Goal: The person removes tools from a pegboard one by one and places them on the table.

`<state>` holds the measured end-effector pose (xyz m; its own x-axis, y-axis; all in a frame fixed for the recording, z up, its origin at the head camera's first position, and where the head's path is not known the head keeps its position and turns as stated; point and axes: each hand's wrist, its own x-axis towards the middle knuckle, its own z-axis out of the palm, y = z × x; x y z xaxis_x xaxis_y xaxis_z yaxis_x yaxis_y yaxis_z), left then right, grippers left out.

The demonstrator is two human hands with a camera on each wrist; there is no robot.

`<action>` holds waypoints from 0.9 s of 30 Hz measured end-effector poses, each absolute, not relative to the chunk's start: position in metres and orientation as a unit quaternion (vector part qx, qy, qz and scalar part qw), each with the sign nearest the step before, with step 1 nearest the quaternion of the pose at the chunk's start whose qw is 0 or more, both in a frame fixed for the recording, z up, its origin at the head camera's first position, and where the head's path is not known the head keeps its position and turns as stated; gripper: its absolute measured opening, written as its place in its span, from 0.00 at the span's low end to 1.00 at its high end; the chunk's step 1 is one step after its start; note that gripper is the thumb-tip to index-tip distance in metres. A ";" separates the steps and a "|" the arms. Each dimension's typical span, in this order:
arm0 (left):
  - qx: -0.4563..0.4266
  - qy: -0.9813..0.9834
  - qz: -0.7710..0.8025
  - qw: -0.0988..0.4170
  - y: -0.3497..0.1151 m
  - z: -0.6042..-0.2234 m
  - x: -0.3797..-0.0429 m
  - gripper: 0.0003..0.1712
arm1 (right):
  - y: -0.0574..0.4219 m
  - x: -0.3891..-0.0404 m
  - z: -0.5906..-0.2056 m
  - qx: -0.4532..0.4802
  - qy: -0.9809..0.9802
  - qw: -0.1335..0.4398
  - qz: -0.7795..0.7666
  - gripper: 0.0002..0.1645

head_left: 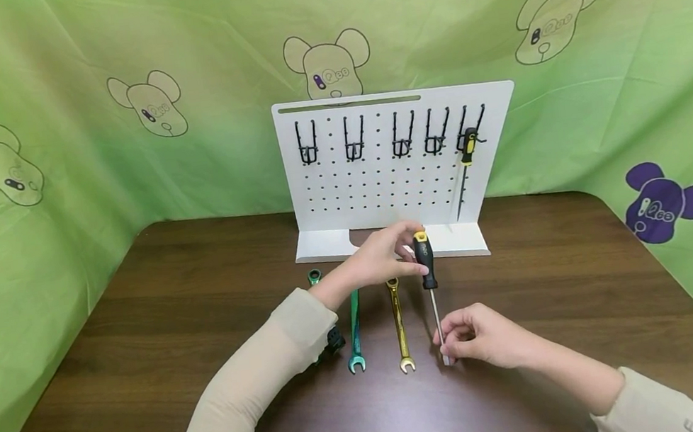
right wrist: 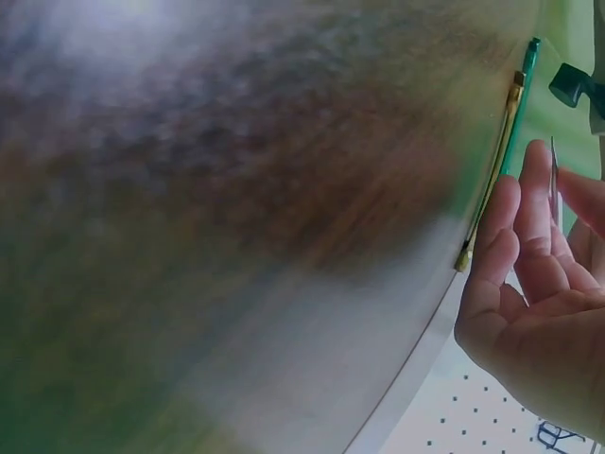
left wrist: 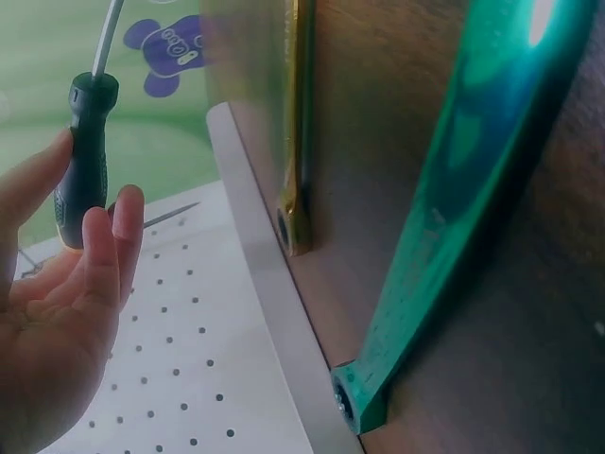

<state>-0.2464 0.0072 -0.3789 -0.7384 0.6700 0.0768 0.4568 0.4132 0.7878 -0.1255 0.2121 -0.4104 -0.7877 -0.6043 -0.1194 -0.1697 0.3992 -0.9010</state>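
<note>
A screwdriver point(head_left: 427, 264) with a black and yellow handle is held between both hands over the table. My left hand point(head_left: 386, 253) pinches its handle between thumb and fingers, handle end toward the pegboard. Near the blade's tip, the thumb and fingers of my right hand point(head_left: 487, 337) pinch the metal shaft point(right wrist: 555, 175). Left of the screwdriver lies a gold combination wrench point(head_left: 400, 324). A green combination wrench point(head_left: 355, 325) lies farther left, its upper end hidden by my left arm in the head view. The ring of another green wrench point(head_left: 314, 275) shows past that forearm.
A white pegboard point(head_left: 350, 187) stands at the back, bearing several black double hooks point(head_left: 353, 140). On the rightmost hook hangs another black and yellow screwdriver point(head_left: 469, 148). Green printed cloth point(head_left: 236, 150) encloses the wooden table point(head_left: 200, 282).
</note>
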 end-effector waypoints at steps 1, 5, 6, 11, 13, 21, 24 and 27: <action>0.339 0.832 0.420 0.129 0.008 -0.380 -0.246 0.39 | 0.213 -0.126 -0.411 -0.241 0.805 0.225 -0.493 0.07; 0.337 0.839 0.404 0.137 0.010 -0.384 -0.247 0.39 | 0.215 -0.126 -0.414 -0.248 0.793 0.242 -0.501 0.07; 0.337 0.841 0.400 0.139 0.011 -0.385 -0.247 0.39 | 0.215 -0.126 -0.414 -0.251 0.790 0.245 -0.503 0.07; 0.336 0.853 0.371 0.150 0.014 -0.390 -0.250 0.38 | 0.217 -0.126 -0.417 -0.259 0.774 0.264 -0.513 0.07; 0.337 0.858 0.358 0.152 0.015 -0.392 -0.251 0.38 | 0.218 -0.126 -0.418 -0.261 0.770 0.271 -0.515 0.07; 0.335 0.863 0.341 0.162 0.019 -0.397 -0.253 0.34 | 0.220 -0.126 -0.419 -0.268 0.770 0.284 -0.505 0.08; 0.338 0.864 0.337 0.161 0.020 -0.399 -0.253 0.33 | 0.220 -0.126 -0.418 -0.269 0.782 0.281 -0.488 0.07; 0.340 0.862 0.338 0.164 0.021 -0.399 -0.253 0.32 | 0.220 -0.126 -0.417 -0.270 0.796 0.276 -0.466 0.07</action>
